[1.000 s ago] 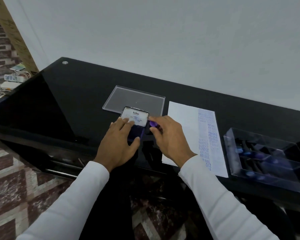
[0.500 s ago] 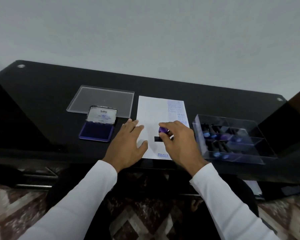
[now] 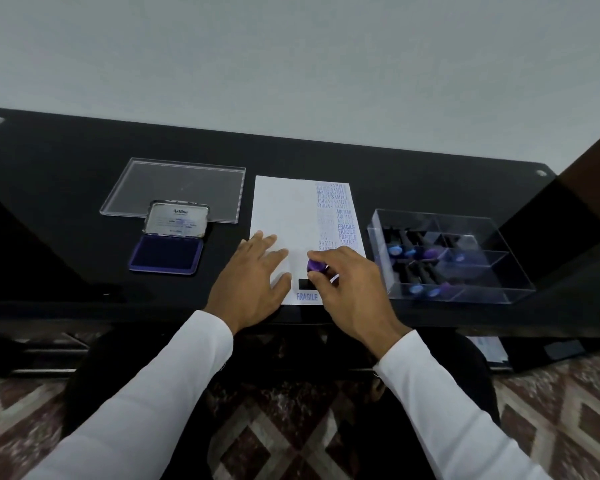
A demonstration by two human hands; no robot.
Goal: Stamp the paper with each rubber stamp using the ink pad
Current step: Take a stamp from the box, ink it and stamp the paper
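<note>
Purple-knobbed stamp is pinched in our right hand, base down on the paper just above the FRAGILE print, while our left hand lies flat beside it, fingers spread.

Glossy black table — matt white paper, clear plastic box

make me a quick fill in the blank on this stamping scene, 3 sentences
1. The right hand grips a stamp with a ____ knob.
2. The left hand lies flat on the ____.
3. The ink pad has its lid ____.

Missing words: purple; paper; open
</note>
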